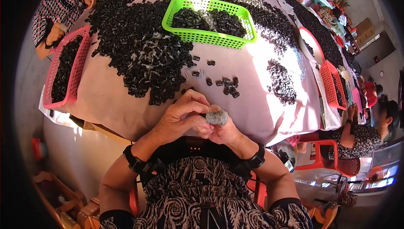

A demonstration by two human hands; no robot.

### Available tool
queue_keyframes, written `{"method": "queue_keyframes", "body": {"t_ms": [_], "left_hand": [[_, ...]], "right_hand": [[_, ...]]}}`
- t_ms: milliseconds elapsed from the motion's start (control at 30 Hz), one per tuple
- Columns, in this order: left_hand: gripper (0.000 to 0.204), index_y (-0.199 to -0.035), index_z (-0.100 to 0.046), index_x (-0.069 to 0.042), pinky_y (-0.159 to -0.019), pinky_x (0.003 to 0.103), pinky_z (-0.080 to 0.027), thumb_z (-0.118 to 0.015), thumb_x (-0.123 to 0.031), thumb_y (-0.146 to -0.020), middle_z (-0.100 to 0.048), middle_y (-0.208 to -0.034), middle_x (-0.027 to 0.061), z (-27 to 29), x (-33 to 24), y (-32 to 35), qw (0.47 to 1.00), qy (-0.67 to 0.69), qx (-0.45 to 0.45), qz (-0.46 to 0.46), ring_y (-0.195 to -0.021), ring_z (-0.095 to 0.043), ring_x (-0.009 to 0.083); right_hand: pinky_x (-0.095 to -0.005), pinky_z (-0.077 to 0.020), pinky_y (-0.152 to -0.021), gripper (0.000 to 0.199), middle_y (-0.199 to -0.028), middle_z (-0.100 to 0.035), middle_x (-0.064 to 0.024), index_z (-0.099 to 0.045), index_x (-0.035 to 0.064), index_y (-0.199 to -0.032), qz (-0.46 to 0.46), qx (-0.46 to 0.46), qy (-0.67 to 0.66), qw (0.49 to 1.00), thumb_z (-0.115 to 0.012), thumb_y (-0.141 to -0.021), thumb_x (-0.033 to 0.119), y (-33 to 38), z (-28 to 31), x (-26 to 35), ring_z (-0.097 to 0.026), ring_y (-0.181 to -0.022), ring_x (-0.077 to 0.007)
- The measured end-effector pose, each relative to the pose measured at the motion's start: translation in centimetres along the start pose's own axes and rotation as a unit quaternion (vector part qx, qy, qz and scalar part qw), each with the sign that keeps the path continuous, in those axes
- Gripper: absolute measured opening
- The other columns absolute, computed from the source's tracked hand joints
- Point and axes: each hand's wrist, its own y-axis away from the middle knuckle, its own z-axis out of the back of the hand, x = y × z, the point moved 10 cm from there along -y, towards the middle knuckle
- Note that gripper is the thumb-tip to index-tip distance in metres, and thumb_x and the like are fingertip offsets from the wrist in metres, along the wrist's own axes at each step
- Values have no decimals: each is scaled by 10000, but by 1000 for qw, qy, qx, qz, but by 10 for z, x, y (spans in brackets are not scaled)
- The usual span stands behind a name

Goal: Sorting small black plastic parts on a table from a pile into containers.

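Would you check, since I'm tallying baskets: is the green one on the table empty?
No, the green basket holds a heap of small black parts.

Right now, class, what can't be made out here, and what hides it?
In the head view:
Space between left hand and right hand: covered by bent fingers.
Whether the rough grey cylinder is held or worn: fingers hide where it meets the hand.
Floor of the bright green perforated plastic basket: buried under small black pieces.
Far end of the pale pink cloth-covered table: cut off by the upper edge.
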Motion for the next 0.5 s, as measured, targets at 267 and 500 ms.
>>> {"method": "queue_keyframes", "body": {"t_ms": [267, 500], "left_hand": [[406, -1085, -600, 9, -888, 314, -427, -729, -47, -704, -547, -1089, 128, -20, -38, -5, 991, 92, 66, -68, -1059, -529, 202], [246, -938, -635, 23, -805, 319, -478, -590, 74, -701, -603, -948, 147, -13, -44, 2, 987, 119, 15, -108, -887, -603, 213]], "right_hand": [[-237, -281, -475, 243, -646, -388, 50, -495, 134, -808, 149, -1, 173, 974, -641, -810, 328, 10, -26, 5, -380, -545, -63], [-226, -227, -440, 227, -577, -346, 63, -445, 162, -691, -66, 74, -119, 988, -579, -847, 257, 5, -49, -44, -326, -462, -71]]}}
